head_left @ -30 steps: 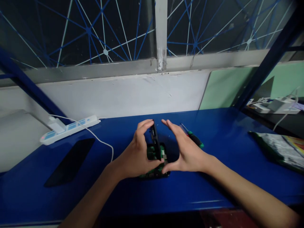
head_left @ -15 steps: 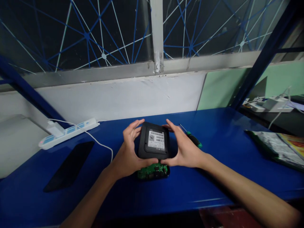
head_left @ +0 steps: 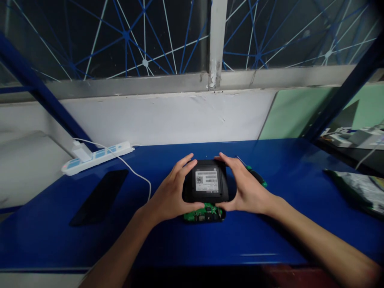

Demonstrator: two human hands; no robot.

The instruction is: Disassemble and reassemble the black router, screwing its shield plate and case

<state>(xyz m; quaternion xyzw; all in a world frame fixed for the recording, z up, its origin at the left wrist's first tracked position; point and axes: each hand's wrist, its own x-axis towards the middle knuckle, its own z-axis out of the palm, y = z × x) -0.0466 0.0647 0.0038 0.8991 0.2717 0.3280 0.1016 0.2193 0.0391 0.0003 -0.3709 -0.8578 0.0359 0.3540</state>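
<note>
Between my two hands is a black square plastic housing cover (head_left: 222, 188) with a white printed label bearing a QR code. My left hand (head_left: 177, 192) grips its left side, thumb along the near edge. My right hand (head_left: 244, 190) grips the right side the same way. Just below the near edge shows a green circuit board (head_left: 202, 215) in a dark base on the table; the cover hides its far part. Whether cover and base touch, I cannot tell. A green and black screwdriver (head_left: 257, 176) lies beyond my right hand, partly hidden by it.
On the blue table (head_left: 168, 248), a black flat slab (head_left: 100, 196) lies at left. Behind it stands a white power strip (head_left: 99, 157) with a charger and a white cable (head_left: 132, 167). A silvery plastic bag (head_left: 357, 190) lies at right. A wall closes off the back.
The cover has gone from tilted to flatter above the circuit board, with both hands still holding it. The whole view has shifted, so objects appear further right.
</note>
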